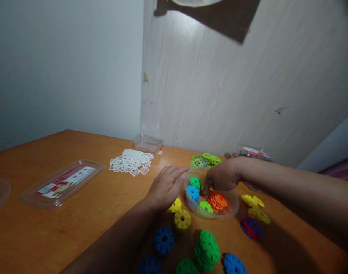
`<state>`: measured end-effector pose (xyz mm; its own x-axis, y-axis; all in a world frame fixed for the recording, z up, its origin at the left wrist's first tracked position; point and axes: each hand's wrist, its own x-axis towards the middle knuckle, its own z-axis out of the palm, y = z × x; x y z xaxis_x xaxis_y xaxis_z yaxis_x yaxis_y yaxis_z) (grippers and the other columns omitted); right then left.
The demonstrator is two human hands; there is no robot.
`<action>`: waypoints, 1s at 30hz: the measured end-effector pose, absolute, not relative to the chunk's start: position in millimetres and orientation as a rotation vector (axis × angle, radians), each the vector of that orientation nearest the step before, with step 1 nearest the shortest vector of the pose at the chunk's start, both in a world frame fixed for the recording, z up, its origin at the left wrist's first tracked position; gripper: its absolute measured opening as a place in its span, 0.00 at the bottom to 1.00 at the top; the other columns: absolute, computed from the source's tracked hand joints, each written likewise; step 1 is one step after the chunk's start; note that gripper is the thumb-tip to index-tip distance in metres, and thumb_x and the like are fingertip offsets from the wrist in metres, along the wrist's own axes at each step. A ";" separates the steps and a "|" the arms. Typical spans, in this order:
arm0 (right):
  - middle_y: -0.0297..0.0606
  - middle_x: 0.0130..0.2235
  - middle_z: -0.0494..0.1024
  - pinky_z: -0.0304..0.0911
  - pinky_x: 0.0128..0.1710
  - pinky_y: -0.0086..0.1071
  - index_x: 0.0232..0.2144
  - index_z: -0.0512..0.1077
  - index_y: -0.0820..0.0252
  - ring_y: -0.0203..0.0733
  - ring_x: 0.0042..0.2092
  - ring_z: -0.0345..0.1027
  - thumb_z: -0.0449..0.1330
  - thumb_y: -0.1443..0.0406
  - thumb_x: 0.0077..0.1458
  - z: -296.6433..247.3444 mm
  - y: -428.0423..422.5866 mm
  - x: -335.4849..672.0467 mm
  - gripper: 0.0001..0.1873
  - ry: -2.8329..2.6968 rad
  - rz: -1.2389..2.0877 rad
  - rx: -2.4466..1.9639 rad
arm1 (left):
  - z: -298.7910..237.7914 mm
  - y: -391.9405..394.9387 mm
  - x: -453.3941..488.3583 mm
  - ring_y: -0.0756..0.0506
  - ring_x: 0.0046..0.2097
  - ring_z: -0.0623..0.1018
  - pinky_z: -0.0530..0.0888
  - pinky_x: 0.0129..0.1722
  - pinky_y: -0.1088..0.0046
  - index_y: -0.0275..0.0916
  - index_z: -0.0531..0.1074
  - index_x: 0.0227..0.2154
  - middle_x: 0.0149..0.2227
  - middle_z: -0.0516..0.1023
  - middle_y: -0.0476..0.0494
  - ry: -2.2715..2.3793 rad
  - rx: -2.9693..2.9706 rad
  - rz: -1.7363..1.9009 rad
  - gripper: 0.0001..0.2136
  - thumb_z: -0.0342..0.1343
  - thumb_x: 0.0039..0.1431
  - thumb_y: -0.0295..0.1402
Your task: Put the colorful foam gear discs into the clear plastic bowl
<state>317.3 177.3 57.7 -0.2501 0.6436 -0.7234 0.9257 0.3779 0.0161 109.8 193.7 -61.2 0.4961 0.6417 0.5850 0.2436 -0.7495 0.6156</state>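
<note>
A clear plastic bowl (pixel 191 203) on the orange table holds green, blue and orange notched discs (pixel 217 200). My left hand (pixel 165 187) rests against the bowl's left rim, fingers stretched out and together, with nothing in it. My right hand (pixel 221 177) reaches down into the bowl from the right, fingers curled toward the discs; what they pinch is hidden. Loose discs lie in front of the bowl: yellow (pixel 182 219), blue (pixel 164 240) and a green stack (pixel 208 248).
A pile of white square pieces (pixel 131 161) lies behind the hands, with a clear tub (pixel 147 143) beyond. A clear lid with a red label (pixel 62 182) sits at the left. Green pieces (pixel 205 160), yellow discs (pixel 255 207) and a purple disc (pixel 251 227) lie near the wall side.
</note>
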 end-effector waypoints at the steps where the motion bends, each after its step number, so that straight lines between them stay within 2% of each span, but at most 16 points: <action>1: 0.34 0.36 0.84 0.67 0.34 0.34 0.53 0.79 0.49 0.45 0.34 0.75 0.54 0.79 0.45 57.4 177.8 315.4 0.36 1.934 -0.546 1.301 | -60.9 193.3 110.7 0.42 0.53 0.76 0.72 0.55 0.59 0.42 0.74 0.55 0.51 0.80 0.41 0.703 2.290 1.155 0.17 0.47 0.69 0.36; 3: 0.37 0.42 0.84 0.67 0.37 0.36 0.58 0.75 0.50 0.48 0.40 0.75 0.53 0.79 0.47 58.1 178.0 310.7 0.38 1.860 -0.510 1.233 | -61.6 193.0 112.0 0.42 0.54 0.76 0.71 0.57 0.59 0.42 0.74 0.55 0.53 0.79 0.42 0.659 2.293 1.134 0.17 0.48 0.69 0.36; 7: 0.41 0.46 0.83 0.67 0.39 0.38 0.56 0.77 0.55 0.51 0.43 0.75 0.54 0.77 0.49 57.6 177.7 300.5 0.33 1.849 -0.503 1.196 | -64.8 194.2 112.4 0.43 0.56 0.75 0.70 0.59 0.59 0.42 0.75 0.56 0.55 0.79 0.43 0.642 2.288 1.132 0.17 0.49 0.68 0.36; 15: 0.45 0.43 0.83 0.66 0.38 0.40 0.54 0.78 0.61 0.53 0.40 0.75 0.58 0.75 0.50 49.5 181.1 294.2 0.28 1.853 -0.490 1.137 | -66.4 195.6 111.7 0.44 0.57 0.75 0.69 0.60 0.61 0.42 0.74 0.56 0.56 0.78 0.43 0.644 2.293 1.127 0.18 0.50 0.68 0.35; 21: 0.41 0.40 0.84 0.66 0.37 0.38 0.49 0.80 0.58 0.49 0.39 0.75 0.58 0.74 0.50 50.1 179.3 297.0 0.25 1.889 -0.496 1.152 | -68.6 196.3 111.9 0.42 0.57 0.74 0.70 0.59 0.58 0.44 0.75 0.56 0.55 0.79 0.43 0.681 2.266 1.125 0.18 0.51 0.66 0.35; 27: 0.46 0.39 0.83 0.64 0.35 0.38 0.46 0.81 0.62 0.49 0.35 0.73 0.59 0.71 0.52 52.3 174.4 295.3 0.19 1.913 -0.458 1.172 | -67.7 195.9 111.1 0.41 0.58 0.73 0.69 0.60 0.56 0.46 0.75 0.56 0.56 0.78 0.44 0.714 2.258 1.096 0.18 0.51 0.66 0.35; 30: 0.45 0.38 0.83 0.64 0.36 0.38 0.44 0.82 0.61 0.48 0.34 0.73 0.59 0.72 0.52 52.3 173.0 293.7 0.18 1.924 -0.439 1.198 | -68.3 196.1 111.2 0.42 0.59 0.73 0.68 0.61 0.57 0.46 0.74 0.57 0.56 0.78 0.44 0.703 2.262 1.083 0.18 0.51 0.67 0.35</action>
<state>293.7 173.0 52.3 -0.2222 0.5829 -0.7816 0.8641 0.4890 0.1190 111.2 196.1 -68.3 0.5429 0.6484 0.5337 0.2231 -0.7240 0.6527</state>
